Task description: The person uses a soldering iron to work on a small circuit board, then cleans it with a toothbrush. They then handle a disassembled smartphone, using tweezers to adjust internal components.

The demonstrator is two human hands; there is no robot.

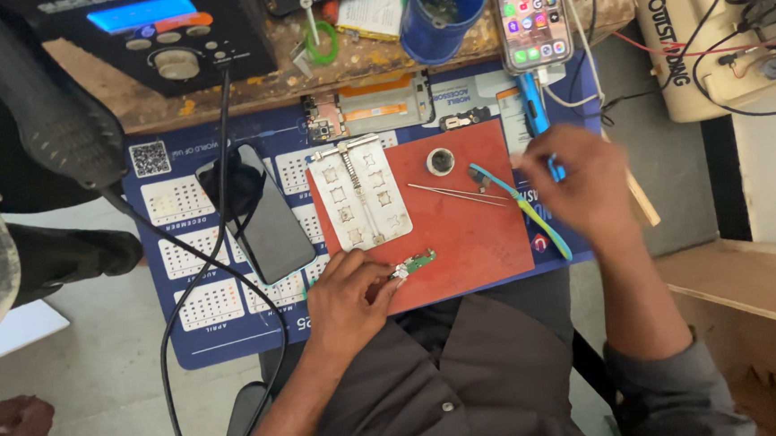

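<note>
My left hand (350,294) pinches the near end of a small green circuit board (416,262) that lies on the red mat (470,240). My right hand (584,188) is closed around a blue pen-shaped tool (534,110) at the mat's right edge; the tool's tip is hidden under the hand. Thin metal tweezers (458,192) and a light-blue and yellow handled tool (524,208) lie on the mat between my hands. A white metal holder plate (360,197) rests on the mat's left part, and a small round tin (440,161) sits at the mat's far edge.
A dark phone (267,224) lies on the blue calendar mat (195,297), with a black cable (220,255) crossing it. Farther back are a black station with a blue display (157,30), a blue cup (441,13) and a lit phone (532,12). Another person's hand (15,425) is at lower left.
</note>
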